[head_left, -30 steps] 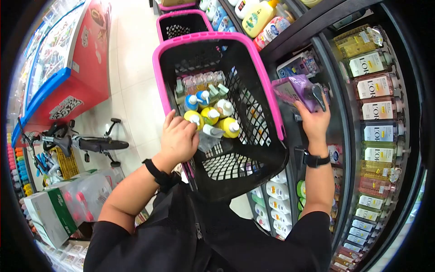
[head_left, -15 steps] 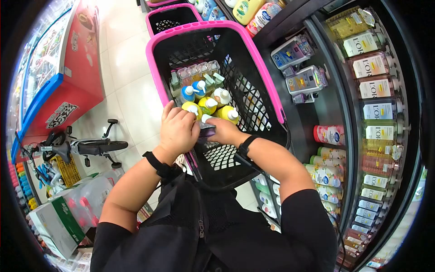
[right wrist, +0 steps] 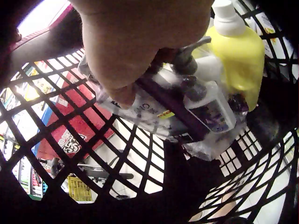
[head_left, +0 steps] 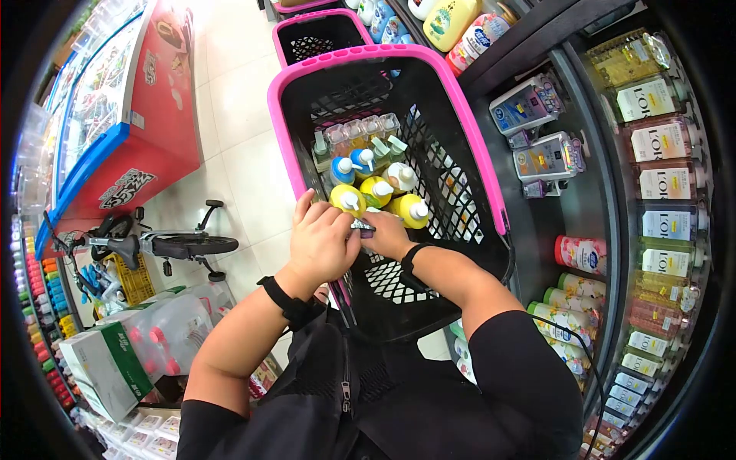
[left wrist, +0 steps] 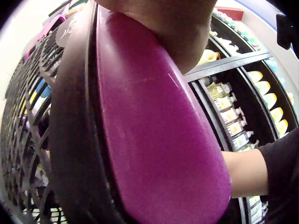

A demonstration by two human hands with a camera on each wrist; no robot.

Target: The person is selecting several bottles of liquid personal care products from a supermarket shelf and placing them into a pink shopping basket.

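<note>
My left hand (head_left: 323,238) grips the near left rim of a black mesh shopping basket (head_left: 484,153) with a pink edge. In the left wrist view the pink rim (left wrist: 154,126) lies close under the palm. My right hand (head_left: 389,234) is down inside the basket, holding a purple pump bottle (right wrist: 189,119) in clear plastic wrap, its dark pump beside the fingers. A small white-capped bottle (right wrist: 216,112) sits in the same wrap. Yellow pump bottles (head_left: 414,211), blue ones (head_left: 343,170) and clear ones stand nearby in the basket.
On the right, shelves carry wrapped purple bottle packs (head_left: 525,103), a pink bottle (head_left: 580,254) and a long row of labelled pump bottles (head_left: 665,184). A second basket (head_left: 322,38) stands behind. Across the aisle are a red freezer (head_left: 153,130), a small bicycle (head_left: 184,245) and boxes (head_left: 107,368).
My right hand has brought the purple pump bottle from beside the shelf over the rim and down into the basket, near my left hand. The left hand has stayed on the rim.
</note>
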